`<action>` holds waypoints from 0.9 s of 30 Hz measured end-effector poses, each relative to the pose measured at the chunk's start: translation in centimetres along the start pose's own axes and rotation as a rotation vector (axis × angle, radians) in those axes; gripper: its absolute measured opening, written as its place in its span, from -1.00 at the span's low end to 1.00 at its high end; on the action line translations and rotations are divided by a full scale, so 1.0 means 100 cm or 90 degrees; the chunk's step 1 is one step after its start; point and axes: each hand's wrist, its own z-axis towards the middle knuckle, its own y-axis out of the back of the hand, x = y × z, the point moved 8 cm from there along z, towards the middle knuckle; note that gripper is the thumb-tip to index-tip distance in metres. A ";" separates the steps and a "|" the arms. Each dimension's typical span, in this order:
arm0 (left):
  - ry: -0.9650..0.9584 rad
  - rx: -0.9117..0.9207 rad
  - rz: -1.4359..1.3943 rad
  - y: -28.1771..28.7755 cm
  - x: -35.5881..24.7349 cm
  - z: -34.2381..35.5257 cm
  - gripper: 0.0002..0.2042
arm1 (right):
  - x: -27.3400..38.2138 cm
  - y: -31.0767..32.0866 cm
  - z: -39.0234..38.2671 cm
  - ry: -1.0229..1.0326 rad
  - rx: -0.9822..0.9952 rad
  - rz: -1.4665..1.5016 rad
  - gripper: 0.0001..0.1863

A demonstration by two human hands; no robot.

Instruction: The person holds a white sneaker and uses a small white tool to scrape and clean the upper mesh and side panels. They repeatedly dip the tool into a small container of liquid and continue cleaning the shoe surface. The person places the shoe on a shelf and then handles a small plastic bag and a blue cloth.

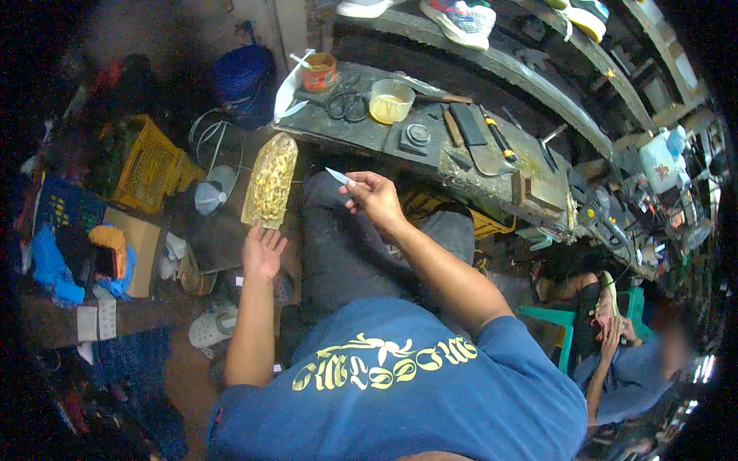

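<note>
My right hand is closed around a short pointed blade, probably a small knife, with its tip toward the upper left. Much of its handle end is hidden in the fingers. To the left, a long block with a rounded far end stands out, its surface rough and crusted yellow-brown. My left hand lies palm up at the near end of this block, fingers spread. Whether the fingertips touch the block or pass under it, I cannot tell.
Ahead is a workbench with scissors, a tub of yellowish paste, an orange can, a round tin and several hand tools. Shoes line the shelf above. A co-worker sits at right, holding a shoe.
</note>
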 end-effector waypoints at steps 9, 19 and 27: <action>-0.214 0.318 0.401 -0.119 0.036 -0.084 -0.68 | -0.044 0.003 -0.042 -0.109 0.027 0.339 -0.84; -0.280 0.330 0.462 -0.182 0.071 -0.076 -0.81 | -0.053 0.035 -0.046 -0.048 0.001 0.210 -0.80; -0.369 0.208 0.454 -0.246 0.004 0.009 -0.87 | -0.073 0.043 -0.028 -0.069 -0.007 0.134 -0.76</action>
